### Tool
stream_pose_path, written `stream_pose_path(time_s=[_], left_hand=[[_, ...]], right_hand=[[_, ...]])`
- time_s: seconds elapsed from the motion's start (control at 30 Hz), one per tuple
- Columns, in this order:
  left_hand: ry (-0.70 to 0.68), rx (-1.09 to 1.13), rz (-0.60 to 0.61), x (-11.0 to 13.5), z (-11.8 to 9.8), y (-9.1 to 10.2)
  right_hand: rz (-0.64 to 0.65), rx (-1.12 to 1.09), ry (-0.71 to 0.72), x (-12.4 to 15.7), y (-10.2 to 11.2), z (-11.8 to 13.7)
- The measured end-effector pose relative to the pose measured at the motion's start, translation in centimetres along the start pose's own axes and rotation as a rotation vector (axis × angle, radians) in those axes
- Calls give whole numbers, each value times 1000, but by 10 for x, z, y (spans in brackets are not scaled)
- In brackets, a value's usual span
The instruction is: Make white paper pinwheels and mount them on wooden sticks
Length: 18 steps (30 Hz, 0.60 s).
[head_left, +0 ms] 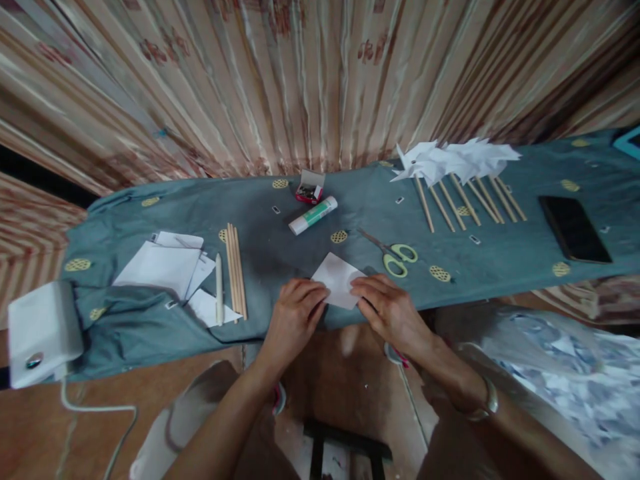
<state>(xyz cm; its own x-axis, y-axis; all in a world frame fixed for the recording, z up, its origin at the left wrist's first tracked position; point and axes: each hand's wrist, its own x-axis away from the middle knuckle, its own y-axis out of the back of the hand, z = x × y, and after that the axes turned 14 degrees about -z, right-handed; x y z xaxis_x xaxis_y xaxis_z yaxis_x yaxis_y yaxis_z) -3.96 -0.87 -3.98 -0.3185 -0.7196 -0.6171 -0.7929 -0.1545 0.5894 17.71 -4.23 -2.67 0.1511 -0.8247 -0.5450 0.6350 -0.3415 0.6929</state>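
Observation:
A small white square of paper [339, 280] lies turned cornerwise at the table's front edge, between my two hands. My left hand [298, 308] pinches its left corner, fingers pressed together. At the opposite corner, the fingers of my right hand [387, 308] close on the paper in the same way. Just beyond my right hand are scissors [397, 259] with light green handles, blades slightly apart. A glue stick [313, 215] with a green label lies farther back, beside a small red box [309, 190] with its lid up and small dark items inside.
Left are wooden sticks [235, 270], a white pen-like tool [219, 290] and stacked paper sheets [159, 267]. A white device [45, 333] with a cord stands at the left end. White paper pinwheels [450, 162] on sticks and a phone [575, 229] lie right. A plastic bag [565, 373] sits below.

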Motion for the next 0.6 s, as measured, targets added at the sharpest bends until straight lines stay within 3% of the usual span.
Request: stream_pose_path(time_s=[0.27,0.6], left_hand=[[74,31,34,-2,-1,-1],[229,-60,14,-5,3,-5]], right_hand=[[70,-184,-237,-10,2,-8],[18,-100,-398,-33,-18,-12]])
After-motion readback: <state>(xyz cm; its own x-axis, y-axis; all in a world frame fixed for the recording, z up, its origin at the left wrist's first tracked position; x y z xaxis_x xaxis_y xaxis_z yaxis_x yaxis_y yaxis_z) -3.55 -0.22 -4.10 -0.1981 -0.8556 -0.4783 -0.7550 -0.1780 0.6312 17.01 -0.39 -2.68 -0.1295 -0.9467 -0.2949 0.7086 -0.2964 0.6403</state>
